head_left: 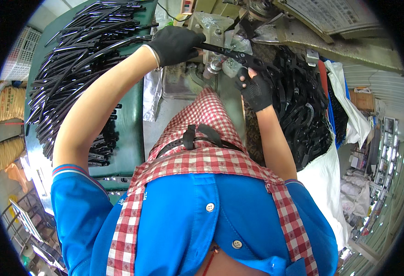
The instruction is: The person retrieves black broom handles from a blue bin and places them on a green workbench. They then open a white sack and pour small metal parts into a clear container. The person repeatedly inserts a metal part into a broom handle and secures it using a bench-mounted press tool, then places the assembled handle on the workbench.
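My left hand [174,46], in a black glove, is closed around one end of a black tube [213,48] over the machine. Toward the right the tube runs into a black jointed bracket [245,59]. My right hand [257,91], in a black glove with bare fingertips, has its fingers curled just below the bracket's right end; the exact contact is partly hidden. Under the tube stands a metal machine fixture [213,66] with an upright post. Small clear plastic bags [239,46] lie beside it.
Many shiny black tubes [82,69] are heaped on a green table [130,142] to my left. Black curved parts [303,106] fill a white sack [324,184] at my right. A machine frame [349,50] crosses the far right. Stacked bundles [8,106] stand at the left edge.
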Demonstrator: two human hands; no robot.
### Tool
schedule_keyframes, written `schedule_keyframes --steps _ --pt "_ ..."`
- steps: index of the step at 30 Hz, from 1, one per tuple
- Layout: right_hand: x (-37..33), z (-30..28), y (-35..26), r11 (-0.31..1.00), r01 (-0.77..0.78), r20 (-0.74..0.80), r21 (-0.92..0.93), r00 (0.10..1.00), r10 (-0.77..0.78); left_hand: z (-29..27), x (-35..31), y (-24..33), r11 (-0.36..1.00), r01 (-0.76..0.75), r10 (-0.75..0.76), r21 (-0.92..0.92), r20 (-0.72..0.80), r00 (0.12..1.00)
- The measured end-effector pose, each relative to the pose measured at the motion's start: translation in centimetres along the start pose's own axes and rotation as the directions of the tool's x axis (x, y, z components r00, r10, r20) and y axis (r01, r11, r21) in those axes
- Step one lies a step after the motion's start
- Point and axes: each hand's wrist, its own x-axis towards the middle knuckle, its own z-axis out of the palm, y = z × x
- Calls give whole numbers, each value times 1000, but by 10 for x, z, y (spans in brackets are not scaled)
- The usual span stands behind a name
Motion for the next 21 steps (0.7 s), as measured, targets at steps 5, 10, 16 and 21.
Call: schedule_keyframes --steps 5,10,16,21 --pt "33 -13 -5 852 -107 -355 -512 930 -96 -6 -12 -2 997 76 -76 5 43 996" --pt "85 -64 20 -285 -188 -69 -940 922 -380 -11 -10 -2 998 60 -59 -25 20 998" --pt "109 -39 22 -481 -192 -143 -855 980 -135 -8 -4 7 996 -15 -3 -89 -195 981" --pt "111 -57 20 -387 -187 -63 -903 948 -312 -29 -12 26 983 103 -114 -154 -67 991"
